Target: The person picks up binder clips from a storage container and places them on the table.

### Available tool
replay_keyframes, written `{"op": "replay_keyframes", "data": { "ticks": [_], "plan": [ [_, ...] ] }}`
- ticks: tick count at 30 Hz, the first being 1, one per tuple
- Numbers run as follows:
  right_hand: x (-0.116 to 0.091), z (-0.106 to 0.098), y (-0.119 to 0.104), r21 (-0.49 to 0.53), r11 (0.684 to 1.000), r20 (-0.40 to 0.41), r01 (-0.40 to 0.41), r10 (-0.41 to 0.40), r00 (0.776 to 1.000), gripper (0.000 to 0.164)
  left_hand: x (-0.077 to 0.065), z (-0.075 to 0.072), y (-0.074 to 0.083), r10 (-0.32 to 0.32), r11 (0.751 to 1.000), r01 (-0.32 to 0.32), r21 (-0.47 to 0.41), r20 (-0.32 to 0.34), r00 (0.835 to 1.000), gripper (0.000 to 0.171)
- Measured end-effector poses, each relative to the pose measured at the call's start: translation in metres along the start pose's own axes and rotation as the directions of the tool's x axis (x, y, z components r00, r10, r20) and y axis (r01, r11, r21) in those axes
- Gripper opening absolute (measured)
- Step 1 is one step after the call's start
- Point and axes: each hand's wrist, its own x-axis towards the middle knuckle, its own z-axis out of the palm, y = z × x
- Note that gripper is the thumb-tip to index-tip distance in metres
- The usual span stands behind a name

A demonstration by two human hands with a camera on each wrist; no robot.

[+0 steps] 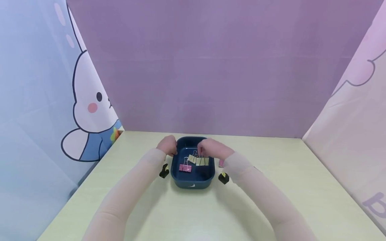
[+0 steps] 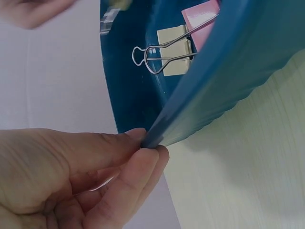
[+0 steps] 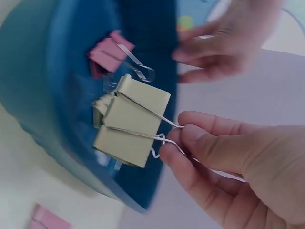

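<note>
Grips nearly closed, the left hand (image 2: 81,179) pinches a dark-blue, rounded plastic tray (image 1: 182,183) by its rim, the right hand (image 3: 257,162) a pale-yellow metal binder clip (image 3: 136,112).

The pale wood-grain table (image 1: 193,214) abuts a plain purple rear wall (image 1: 205,67). Left wall (image 1: 30,100): light blue, printed with a cartoon rabbit (image 1: 87,113). Right wall (image 1: 349,140): white and pink, line-printed. Soft shadows mark the tabletop.
</note>
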Motion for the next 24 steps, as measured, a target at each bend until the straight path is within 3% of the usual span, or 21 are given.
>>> {"op": "replay_keyframes", "data": {
  "ticks": [5,13,19,24],
  "plan": [
    [-0.023,-0.029,0.012,0.040,0.999,-0.141,0.026,-0.020,0.990,0.010,0.003,0.002,0.000,-0.005,1.000,0.005,-0.009,0.008,1.000,0.015],
    [-0.074,-0.067,0.063,0.120,0.990,-0.269,-0.070,0.101,0.958,0.010,0.005,0.003,-0.001,-0.003,1.000,0.003,-0.010,0.000,1.000,0.020],
    [-0.105,-0.068,0.107,0.077,0.978,-0.305,-0.194,0.209,0.929,0.011,0.003,0.002,-0.001,0.001,1.000,-0.001,0.001,-0.002,1.000,0.017],
    [-0.119,-0.052,0.130,0.052,0.960,-0.258,-0.277,0.280,0.925,0.014,0.001,0.001,0.001,-0.008,1.000,0.008,-0.004,-0.002,1.000,0.024]
  ]
}}
